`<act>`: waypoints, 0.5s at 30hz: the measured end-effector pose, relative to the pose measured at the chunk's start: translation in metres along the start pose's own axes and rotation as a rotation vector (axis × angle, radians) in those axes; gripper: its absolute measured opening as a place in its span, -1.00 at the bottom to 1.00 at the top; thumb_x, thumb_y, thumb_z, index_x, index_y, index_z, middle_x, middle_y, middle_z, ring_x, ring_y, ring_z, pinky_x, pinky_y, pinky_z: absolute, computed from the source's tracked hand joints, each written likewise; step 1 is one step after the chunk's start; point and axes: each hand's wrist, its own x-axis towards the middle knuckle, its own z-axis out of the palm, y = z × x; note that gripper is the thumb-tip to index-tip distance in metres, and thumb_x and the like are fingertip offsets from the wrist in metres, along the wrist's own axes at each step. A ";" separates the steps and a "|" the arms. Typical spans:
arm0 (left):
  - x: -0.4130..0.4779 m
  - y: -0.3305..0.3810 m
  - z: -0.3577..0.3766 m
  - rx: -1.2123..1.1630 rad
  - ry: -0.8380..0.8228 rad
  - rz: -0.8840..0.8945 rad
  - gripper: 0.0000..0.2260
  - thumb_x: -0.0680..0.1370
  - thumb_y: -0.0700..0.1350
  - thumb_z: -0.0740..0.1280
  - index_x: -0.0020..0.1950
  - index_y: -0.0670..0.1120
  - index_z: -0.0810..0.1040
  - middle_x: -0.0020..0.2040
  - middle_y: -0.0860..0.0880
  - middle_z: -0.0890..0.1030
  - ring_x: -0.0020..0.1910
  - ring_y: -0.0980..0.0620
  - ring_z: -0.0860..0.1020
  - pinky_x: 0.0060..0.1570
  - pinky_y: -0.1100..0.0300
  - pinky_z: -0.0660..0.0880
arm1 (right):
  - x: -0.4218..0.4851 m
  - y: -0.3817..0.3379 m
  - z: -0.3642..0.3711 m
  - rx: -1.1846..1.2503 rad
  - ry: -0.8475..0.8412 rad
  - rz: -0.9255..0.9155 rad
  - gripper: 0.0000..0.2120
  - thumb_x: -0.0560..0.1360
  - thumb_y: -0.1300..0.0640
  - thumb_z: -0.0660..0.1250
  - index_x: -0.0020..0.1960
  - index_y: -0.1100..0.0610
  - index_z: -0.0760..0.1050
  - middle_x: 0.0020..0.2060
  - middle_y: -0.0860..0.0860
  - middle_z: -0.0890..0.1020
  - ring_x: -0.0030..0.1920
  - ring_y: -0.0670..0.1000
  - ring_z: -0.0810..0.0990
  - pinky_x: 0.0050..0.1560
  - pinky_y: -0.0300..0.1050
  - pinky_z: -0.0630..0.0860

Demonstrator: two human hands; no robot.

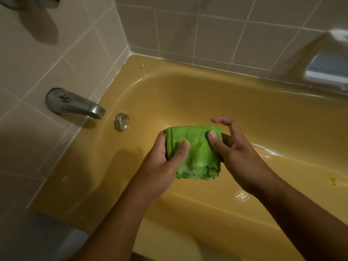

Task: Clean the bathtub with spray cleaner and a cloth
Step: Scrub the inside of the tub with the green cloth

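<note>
A folded green cloth (pixel 195 153) is held in the air over the mustard-yellow bathtub (pixel 188 95). My left hand (pixel 163 162) grips its left side, thumb pressed on top and fingers hidden underneath. My right hand (pixel 231 147) pinches its right edge between the thumb and the fingers below, with the index finger lifted free. The cloth's lower edge looks damp and paler. No spray cleaner bottle is in view.
A metal tub spout (pixel 75 104) juts from the tiled wall at left, with a round overflow knob (pixel 121 122) beside it. A white soap dish (pixel 327 68) hangs on the far wall at right. Small yellow specks (pixel 333 181) mark the near rim.
</note>
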 end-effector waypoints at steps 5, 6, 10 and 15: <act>0.004 -0.014 0.003 0.006 0.120 -0.011 -0.70 0.72 -0.02 0.24 0.45 0.21 0.40 0.22 0.11 0.66 0.21 0.08 0.65 0.23 -0.12 0.60 | 0.000 0.010 0.008 0.006 -0.016 0.112 -0.42 0.59 -0.08 0.36 0.49 -0.40 0.18 0.27 -0.02 0.60 0.12 -0.01 0.72 0.05 0.00 0.69; 0.005 -0.017 0.004 -0.005 0.146 -0.015 -0.68 0.73 -0.03 0.23 0.46 0.25 0.38 0.24 0.11 0.65 0.22 0.07 0.65 0.23 -0.14 0.60 | 0.000 0.011 0.010 -0.040 -0.044 0.121 -0.34 0.57 -0.05 0.40 0.50 -0.45 0.14 0.32 -0.03 0.55 0.10 -0.02 0.72 0.01 -0.01 0.70; 0.005 -0.028 0.001 0.014 0.214 -0.045 -0.56 0.71 0.01 0.26 0.54 0.34 0.25 0.36 0.13 0.57 0.30 0.10 0.59 0.26 -0.08 0.59 | 0.000 0.015 0.016 -0.104 -0.041 0.077 -0.15 0.56 0.17 0.47 0.53 -0.46 0.08 0.33 -0.01 0.52 0.05 0.02 0.74 -0.09 -0.03 0.70; 0.000 -0.020 0.002 0.284 0.461 -0.139 -0.47 0.68 0.04 0.30 0.60 0.29 0.18 0.48 0.07 0.34 0.36 0.11 0.42 -0.09 0.38 0.40 | 0.006 0.015 0.026 -0.240 0.042 -0.068 -0.18 0.58 0.22 0.46 0.53 -0.42 0.12 0.36 -0.07 0.49 0.10 -0.07 0.72 -0.04 -0.02 0.72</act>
